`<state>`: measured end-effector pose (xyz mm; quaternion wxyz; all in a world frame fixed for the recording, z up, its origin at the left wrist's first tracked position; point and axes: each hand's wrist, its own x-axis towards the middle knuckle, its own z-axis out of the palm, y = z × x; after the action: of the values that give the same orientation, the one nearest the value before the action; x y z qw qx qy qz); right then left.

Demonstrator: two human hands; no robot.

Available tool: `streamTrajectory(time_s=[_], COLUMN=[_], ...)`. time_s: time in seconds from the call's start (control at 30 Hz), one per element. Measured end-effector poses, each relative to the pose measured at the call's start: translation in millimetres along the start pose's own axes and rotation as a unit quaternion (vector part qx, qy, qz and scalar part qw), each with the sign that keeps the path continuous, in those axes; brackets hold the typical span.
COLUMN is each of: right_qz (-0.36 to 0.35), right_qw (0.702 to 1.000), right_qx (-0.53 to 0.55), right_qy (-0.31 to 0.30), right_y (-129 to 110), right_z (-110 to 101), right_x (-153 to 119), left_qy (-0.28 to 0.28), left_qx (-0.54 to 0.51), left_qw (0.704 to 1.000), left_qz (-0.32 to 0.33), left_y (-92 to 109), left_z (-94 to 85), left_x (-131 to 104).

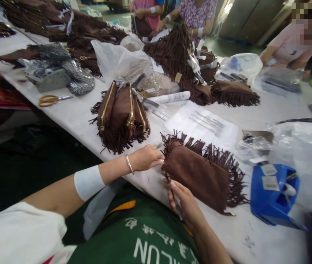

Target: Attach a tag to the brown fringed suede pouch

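Note:
A brown fringed pouch [197,172] lies flat on the white table [150,183], its fringe toward the back and right. My left hand [146,157] is closed at the pouch's left corner, fingers pinched; what they hold is too small to make out. Below that corner, my right hand [182,200] has its fingers closed round a slim metallic tool [178,208], with the fingertips at the pouch's zipper end. Behind my left hand stands a bundle of brown bags with gold zippers [123,110].
Yellow-handled scissors [50,100] lie near the left table edge. A blue container [273,194] stands at right. Plastic sheets [200,123], clear bags [123,60] and more fringed bags [169,55] cover the back. People stand across the table.

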<state>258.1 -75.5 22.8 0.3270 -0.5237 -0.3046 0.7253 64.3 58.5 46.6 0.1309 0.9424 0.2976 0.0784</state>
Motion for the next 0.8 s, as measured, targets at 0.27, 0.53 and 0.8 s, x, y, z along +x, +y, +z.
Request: streamTrajectory(time_s=[0.27,0.53,0.8], right_qz=[-0.232,-0.267,-0.376], right_qw=[0.746,0.729,0.705], right_qx=[-0.609,-0.609,-0.589], right_qy=[0.137,0.164,0.117], right_y=[4,17,24], right_z=[-26,-24,-22], right_x=[3,7,-2], left_qy=[-0.021,-0.061,-0.069], left_qx=[0.112,-0.069,-0.415], left_qw=[0.993,0.972,0.831], left_qz=[0.023,-0.216,-0.364], left_y=[-4,33,26], left_z=[20.1,11.9,37.4], left_x=[-28,-26,-36])
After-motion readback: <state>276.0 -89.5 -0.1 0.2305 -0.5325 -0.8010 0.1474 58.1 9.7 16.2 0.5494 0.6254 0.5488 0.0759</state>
